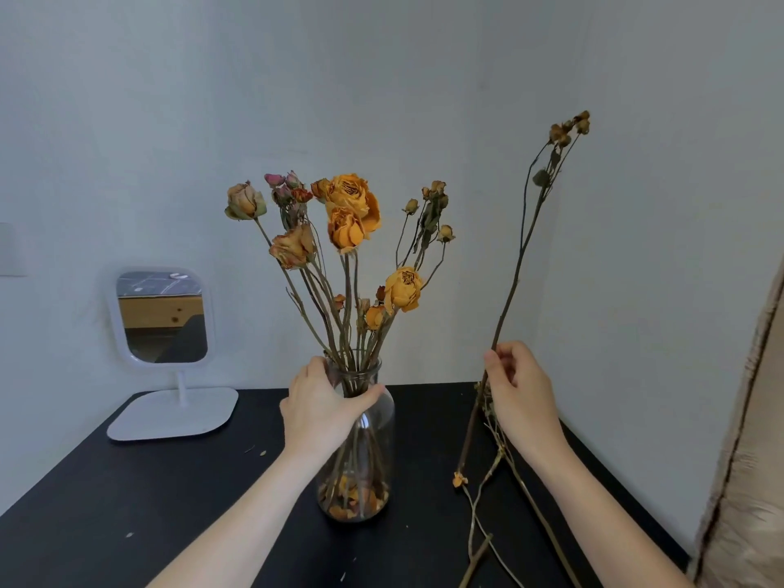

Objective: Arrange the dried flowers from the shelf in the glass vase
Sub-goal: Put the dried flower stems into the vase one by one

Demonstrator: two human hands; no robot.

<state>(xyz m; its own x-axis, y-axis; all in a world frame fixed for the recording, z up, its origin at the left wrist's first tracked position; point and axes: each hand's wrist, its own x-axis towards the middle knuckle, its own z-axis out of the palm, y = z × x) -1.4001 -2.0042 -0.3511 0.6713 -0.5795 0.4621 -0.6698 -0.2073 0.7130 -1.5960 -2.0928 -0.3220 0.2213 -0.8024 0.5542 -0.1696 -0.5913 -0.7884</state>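
A clear glass vase [368, 468] stands on the black shelf top [169, 502], with several dried orange and pink roses [352, 214] fanning out above it. Fallen petals lie in its bottom. My left hand [324, 407] grips the vase's neck, thumb across the front. To the right, my right hand [519, 390] pinches a long dried stem [515, 269] held upright, with small brown buds at its top. The stem's lower end reaches down to the shelf top.
Several bare dried stems [492, 515] lie on the shelf top at the right, under my right arm. A white table mirror [163, 320] on a flat base stands at the back left. Walls close in behind and to the right; a beige fabric [751, 460] hangs at the right edge.
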